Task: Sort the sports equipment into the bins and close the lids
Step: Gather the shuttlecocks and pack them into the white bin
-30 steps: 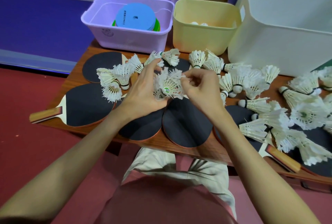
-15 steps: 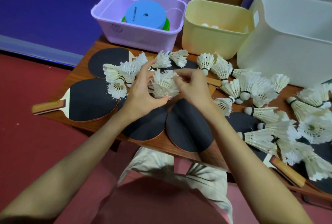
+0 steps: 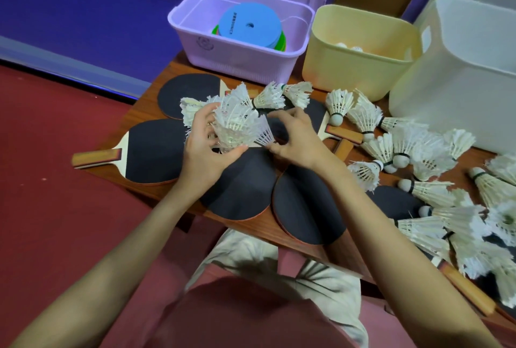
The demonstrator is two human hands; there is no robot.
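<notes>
Meanwhile both hands' grips [image 3: 205, 149] [image 3: 297, 141] clasp bunched shuttlecocks [image 3: 237, 127] above crowded paddles [image 3: 240, 188].

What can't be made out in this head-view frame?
- White bin: inside hidden by its near wall; right side cut off by the frame edge.
- Yellow bin: contents mostly hidden by its front wall.
- Shuttlecock bunch: count unclear; feathers overlap, left hand covers part.
- Right hand: fingers partly hidden behind the feathers.

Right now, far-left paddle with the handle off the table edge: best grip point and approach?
Grip the wooden handle, coming from the left. It sticks out past the table edge, free all round, while the paddle blade lies flat, likely tucked under a neighbouring blade.
</notes>
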